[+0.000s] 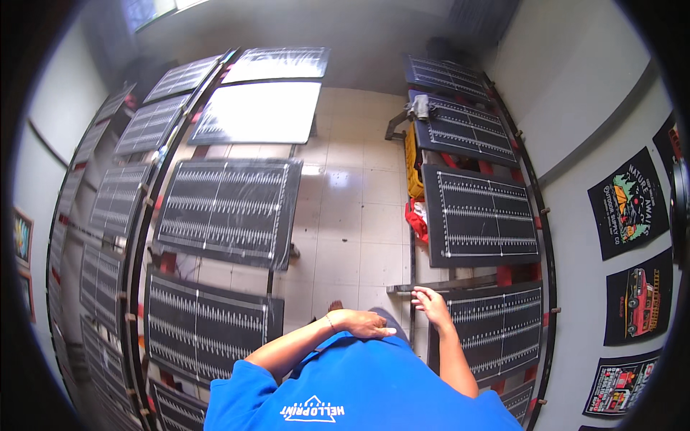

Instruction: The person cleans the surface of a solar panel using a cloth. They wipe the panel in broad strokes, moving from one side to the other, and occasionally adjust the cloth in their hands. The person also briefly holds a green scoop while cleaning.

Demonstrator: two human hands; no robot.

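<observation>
My left hand point(361, 323) lies in front of my waist, back upward and fingers pointing right, with nothing visible in it. A thin band circles that wrist. My right hand point(431, 307) is raised off my right side, its fingers apart and slightly bent, holding nothing. Beside it is a black board point(496, 327) printed with white lines and tick marks, on the right-hand rack. It cannot be told whether the hand touches the board's edge. Left of my left arm is a similar black board point(208, 327).
Marked boards line both sides of a tiled aisle point(345, 237). A far left board point(259, 111) shines with glare. Under the right row are a yellow crate point(413, 161) and a red-and-white bundle point(417, 219). A grey object point(419, 106) sits on a right board. Printed pictures point(624, 201) hang on the right wall.
</observation>
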